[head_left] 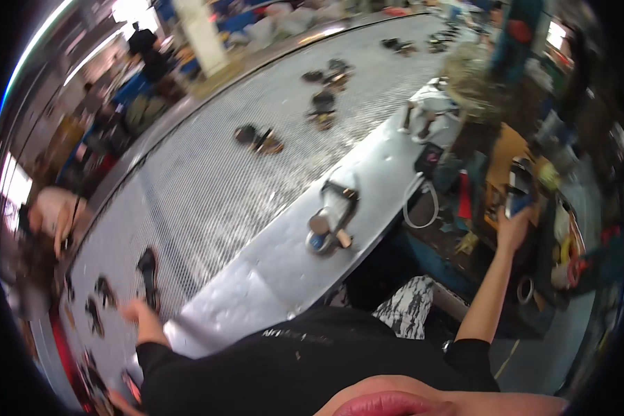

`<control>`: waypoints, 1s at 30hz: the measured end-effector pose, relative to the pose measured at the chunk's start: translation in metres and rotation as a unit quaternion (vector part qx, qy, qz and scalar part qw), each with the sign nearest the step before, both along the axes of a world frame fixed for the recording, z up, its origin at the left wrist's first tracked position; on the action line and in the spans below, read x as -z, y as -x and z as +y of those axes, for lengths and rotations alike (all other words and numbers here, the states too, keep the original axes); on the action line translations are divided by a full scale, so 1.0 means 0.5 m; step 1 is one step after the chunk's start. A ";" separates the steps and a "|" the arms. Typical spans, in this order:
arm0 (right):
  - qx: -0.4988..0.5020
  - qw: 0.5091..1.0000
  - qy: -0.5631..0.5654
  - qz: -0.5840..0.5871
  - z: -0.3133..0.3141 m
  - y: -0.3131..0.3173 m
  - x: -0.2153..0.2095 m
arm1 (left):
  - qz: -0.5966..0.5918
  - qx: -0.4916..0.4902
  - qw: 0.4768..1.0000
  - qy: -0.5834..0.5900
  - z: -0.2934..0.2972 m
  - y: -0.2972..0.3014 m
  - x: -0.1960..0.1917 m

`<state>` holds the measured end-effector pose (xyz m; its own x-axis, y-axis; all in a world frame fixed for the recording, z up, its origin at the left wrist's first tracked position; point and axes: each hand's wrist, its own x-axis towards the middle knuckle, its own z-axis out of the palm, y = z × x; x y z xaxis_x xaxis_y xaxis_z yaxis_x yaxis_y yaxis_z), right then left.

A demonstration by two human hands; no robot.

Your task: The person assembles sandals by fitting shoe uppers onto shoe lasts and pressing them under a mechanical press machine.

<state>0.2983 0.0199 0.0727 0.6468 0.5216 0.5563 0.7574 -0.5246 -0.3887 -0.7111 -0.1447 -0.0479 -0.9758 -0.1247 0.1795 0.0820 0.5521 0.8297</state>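
1. The person is leaning over a silvery ledge (270, 277) that borders a wide mesh conveyor surface (208, 173), both arms stretched out to opposite sides.
2. The left hand (140, 313) is reaching out over the mesh near a black shoe piece (148, 267); it is blurred, so whether its fingers are spread or curled cannot be told, and it seems to be holding nothing.
3. The right hand (514, 225) is closing around a dark, narrow object (517, 186) at the cluttered workbench (506, 159); what the object is cannot be told.
4. Judging by the layout, the work is looking midway: a sandal on a last (331, 222) is resting on the ledge between the arms, while other dark sandals (258, 139) are lying scattered along the mesh.
5. No clear container is showing; the bench's contents are blurring into coloured odds and ends, with a white cord loop (419, 204) hanging at its edge.
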 end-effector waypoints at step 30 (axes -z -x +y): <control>-0.586 0.744 -0.113 0.300 -0.274 0.534 -0.034 | -0.626 0.582 0.383 -0.349 0.434 -1.073 -0.269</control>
<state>0.0316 -0.1171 0.0898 -0.0120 0.8604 0.5095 0.2970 0.4897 -0.8198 -0.1745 0.0723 0.0866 0.2916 0.9353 -0.2004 -0.7691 0.3538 0.5323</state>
